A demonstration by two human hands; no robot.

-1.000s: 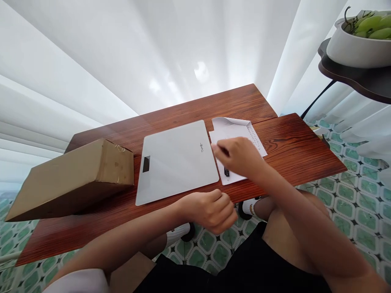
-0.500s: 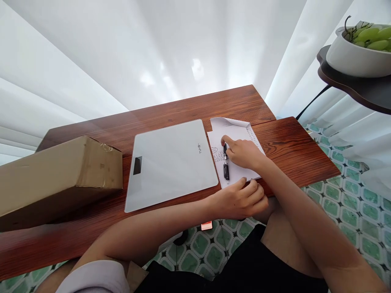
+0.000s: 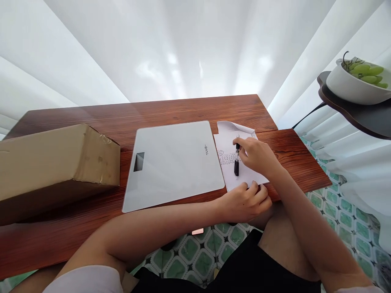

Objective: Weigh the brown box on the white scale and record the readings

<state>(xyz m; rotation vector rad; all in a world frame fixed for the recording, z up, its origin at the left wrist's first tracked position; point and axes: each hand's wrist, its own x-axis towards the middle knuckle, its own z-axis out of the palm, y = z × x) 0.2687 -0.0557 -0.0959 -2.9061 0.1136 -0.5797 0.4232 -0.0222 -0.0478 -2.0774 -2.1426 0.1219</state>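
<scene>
A white sheet of paper (image 3: 244, 173) with handwritten columns lies on the table, its far edge curled up. My right hand (image 3: 258, 154) pinches a black and clear pen (image 3: 236, 162) between thumb and fingers, over the sheet; the cap end points towards me and the thin tip away. At the table's near edge, my left hand (image 3: 246, 202) is curled over the lower edge of the paper, its fingertips partly hidden. Left of the paper lies a flat white glass scale (image 3: 174, 162) with a dark display window.
A long cardboard box (image 3: 61, 158) lies at the left of the brown wooden table (image 3: 183, 108). To the right, a white bowl (image 3: 354, 87) of green grapes rests on a dark stand (image 3: 363, 116). White curtains (image 3: 189, 49) hang behind. Below is a green tiled floor (image 3: 204, 260).
My view has shifted a little. My right hand's fingers have closed more around the pen, which now points more straight away from me. My left hand stays at the paper's near edge.
</scene>
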